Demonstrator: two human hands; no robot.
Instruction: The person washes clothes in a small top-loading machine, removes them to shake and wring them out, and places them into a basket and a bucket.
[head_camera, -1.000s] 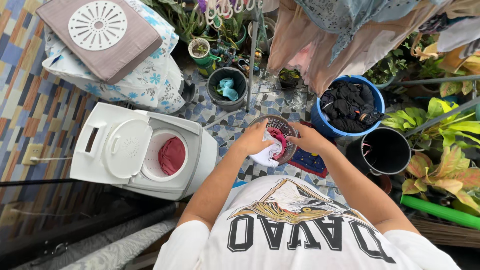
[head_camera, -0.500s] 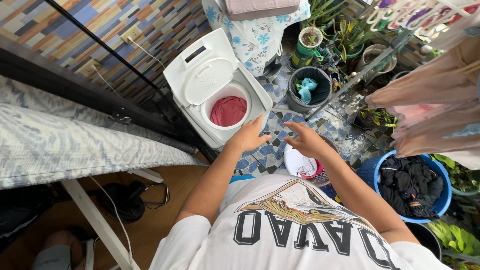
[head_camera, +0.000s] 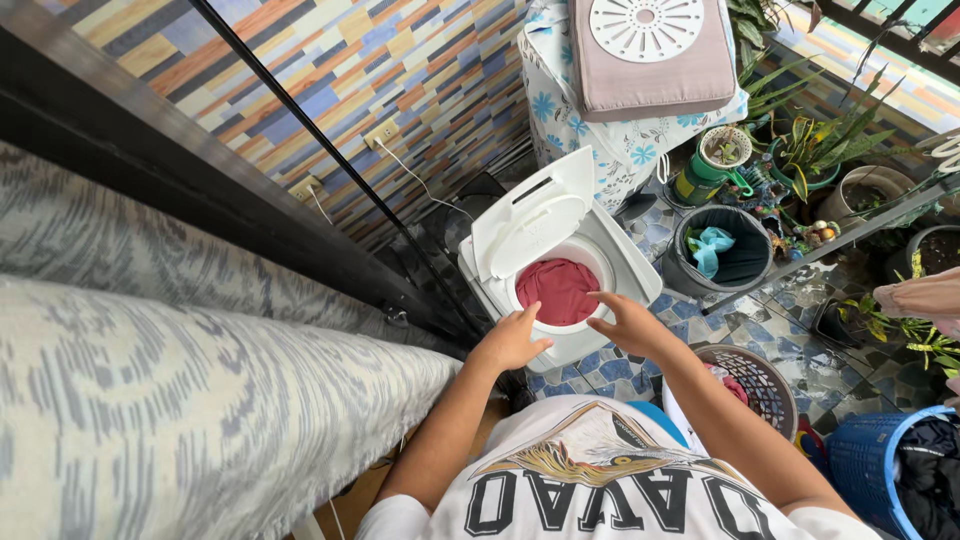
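Observation:
A small white top-loading washer (head_camera: 620, 255) stands on the tiled floor with its lid (head_camera: 530, 215) raised. A dark red cloth (head_camera: 558, 290) fills its round tub. My left hand (head_camera: 512, 340) hovers at the washer's near rim, fingers apart, holding nothing. My right hand (head_camera: 628, 322) reaches over the tub's near right edge, fingers spread, also empty. A round brown basket (head_camera: 765, 385) with red and white clothes sits by my right arm.
A dark bucket (head_camera: 740, 262) with a teal cloth stands right of the washer. A blue basket (head_camera: 875, 470) of dark clothes is at the lower right. Potted plants (head_camera: 815, 150) line the back. A patterned grey cushion (head_camera: 150, 390) and dark frame fill the left.
Both hands left the brown basket and the white cloth in it, then swung left to the washer's open tub. My view turned left with them.

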